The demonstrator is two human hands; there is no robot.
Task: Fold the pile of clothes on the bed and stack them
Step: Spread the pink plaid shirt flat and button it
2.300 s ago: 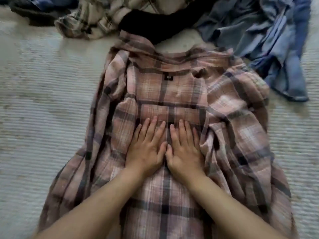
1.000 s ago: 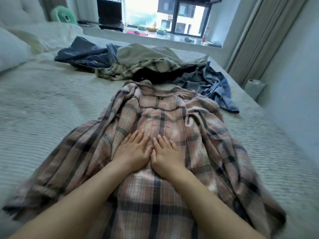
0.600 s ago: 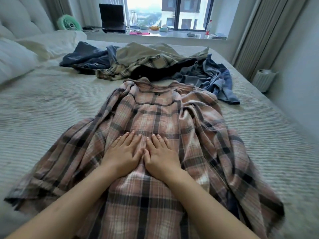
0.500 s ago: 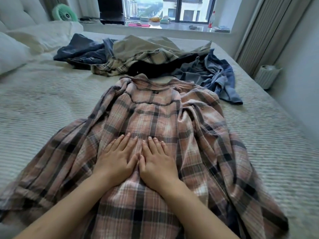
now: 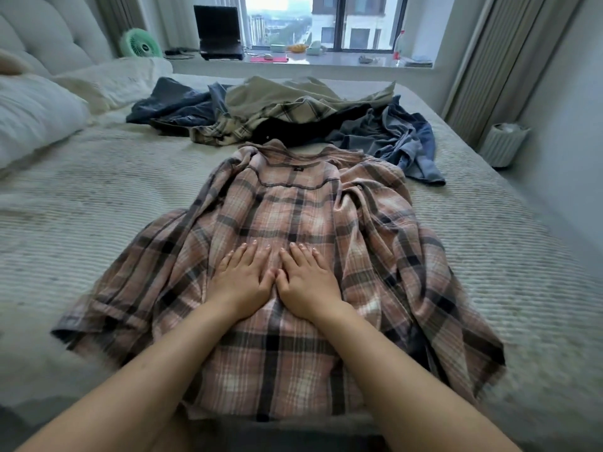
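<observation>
Two bare forearms reach in from 6 o'clock, and the left hand (image 5: 239, 282) and right hand (image 5: 308, 283) lie flat side by side, thumbs touching, fingers straight and pressed on the back of a pink plaid shirt (image 5: 293, 216), gripping nothing. The shirt is spread at the centre of the bed (image 5: 98, 203), whose cover is pale grey-green with fine ribbing. Its long axis runs from 6 to 12 o'clock: the hem lies nearest the person and the collar, with a small dark label below it, points to 12 o'clock. One sleeve fans out toward 8 o'clock, while the other side is bunched and folded over along 3 to 4 o'clock. Just beyond the collar, at 12 o'clock, lies the unfolded pile of clothes (image 5: 287, 109): dark blue cloth at its 10 o'clock end, an olive and checked garment in the middle over something black, and a blue denim piece trailing toward 2 o'clock. Pillows (image 5: 36, 115) sit at 9 to 10 o'clock against a padded headboard. At 3 o'clock a pale ribbed bin (image 5: 504, 143) stands on the floor beside long curtains. Farthest off, a window sill carries a green fan (image 5: 140, 44), an open laptop (image 5: 218, 32) and small items too far to tell apart.
</observation>
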